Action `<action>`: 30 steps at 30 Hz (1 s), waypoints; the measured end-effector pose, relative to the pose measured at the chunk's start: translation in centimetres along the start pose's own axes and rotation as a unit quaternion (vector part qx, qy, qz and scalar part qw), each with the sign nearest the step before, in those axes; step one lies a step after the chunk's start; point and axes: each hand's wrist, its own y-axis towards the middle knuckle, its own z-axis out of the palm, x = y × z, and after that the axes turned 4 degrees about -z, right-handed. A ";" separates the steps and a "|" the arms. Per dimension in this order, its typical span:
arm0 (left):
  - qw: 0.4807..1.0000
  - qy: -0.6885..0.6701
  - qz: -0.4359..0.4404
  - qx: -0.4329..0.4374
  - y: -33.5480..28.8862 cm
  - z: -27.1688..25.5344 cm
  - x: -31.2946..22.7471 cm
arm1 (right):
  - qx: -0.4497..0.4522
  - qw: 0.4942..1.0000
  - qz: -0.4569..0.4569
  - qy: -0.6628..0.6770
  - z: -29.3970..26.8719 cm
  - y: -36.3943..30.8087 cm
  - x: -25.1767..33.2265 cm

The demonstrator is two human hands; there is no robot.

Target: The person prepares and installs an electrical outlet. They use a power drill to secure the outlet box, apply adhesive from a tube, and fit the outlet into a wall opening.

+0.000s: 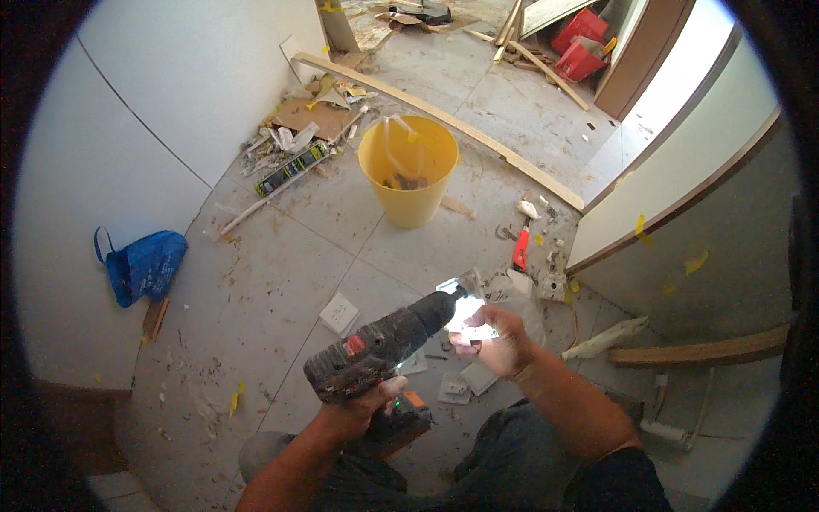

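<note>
My left hand [375, 403] is wrapped round the grip of a dusty black cordless drill [368, 348], which points up and to the right. A small green light shows near its battery base. In my right hand [505, 341] is a small white plate [467, 314], pinched between thumb and fingers and lit brightly. The drill's front end meets or overlaps the plate's upper part; glare hides whether a bit touches it. On the floor close by lie a white square plate [339, 315] and another white wall plate [454, 389].
A yellow bucket [408, 209] stands ahead, with a long wooden strip [444, 128] behind it. A red utility knife [520, 249] lies right of the bucket. At left are a blue bag [153, 266] and a black-and-green canister [292, 169]. A curved wooden edge [699, 348] juts in at right.
</note>
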 end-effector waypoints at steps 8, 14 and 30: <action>0.998 0.043 0.036 -0.018 -0.4 0.5 -1.4 | -0.007 1.000 0.009 -0.012 0.5 -0.5 0.5; 0.998 0.043 0.036 -0.022 -0.8 0.6 -1.8 | -0.014 1.000 0.016 -0.009 0.5 -0.6 0.4; 0.999 0.023 0.023 -0.008 0.2 -0.2 0.1 | -0.008 0.996 -0.019 -0.084 1.0 -0.6 0.8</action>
